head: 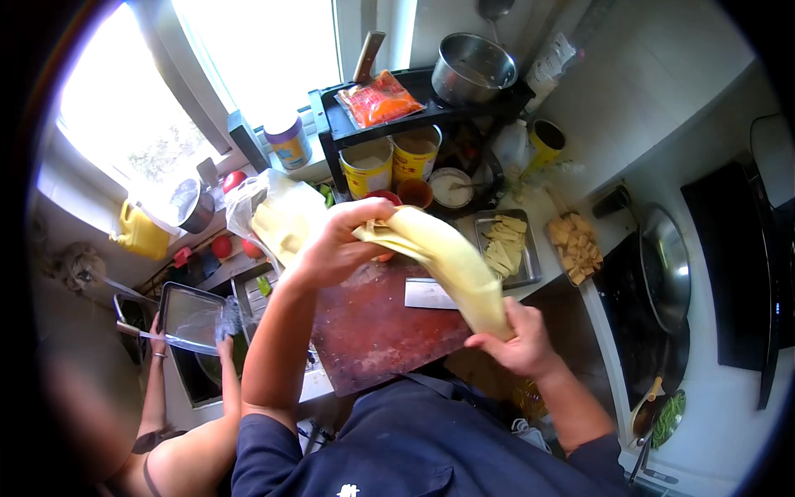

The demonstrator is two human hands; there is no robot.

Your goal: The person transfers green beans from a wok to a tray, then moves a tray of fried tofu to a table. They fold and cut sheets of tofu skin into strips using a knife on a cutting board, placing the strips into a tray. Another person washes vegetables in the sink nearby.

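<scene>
A folded bundle of pale yellow tofu sheets (452, 251) is stretched between my two hands above the cutting board. My left hand (338, 239) grips its upper left end, where the layered edges show. Its lower right end is in my right hand (520, 338). Beneath it lies the reddish-brown cutting board (379, 329), stained and worn. A cleaver blade (428, 293) rests flat on the board, partly hidden under the bundle. Behind my left wrist, more sheets (282, 227) sit in an open plastic bag (243, 202).
Right of the board are a metal tray (533, 264) of cut strips and a dish of tofu cubes (574, 248). A wok (667, 267) sits on the stove. A black rack (428, 118) holds a pot (473, 68). At left, another person's hands (225, 346) hold a tray (192, 314) over the sink.
</scene>
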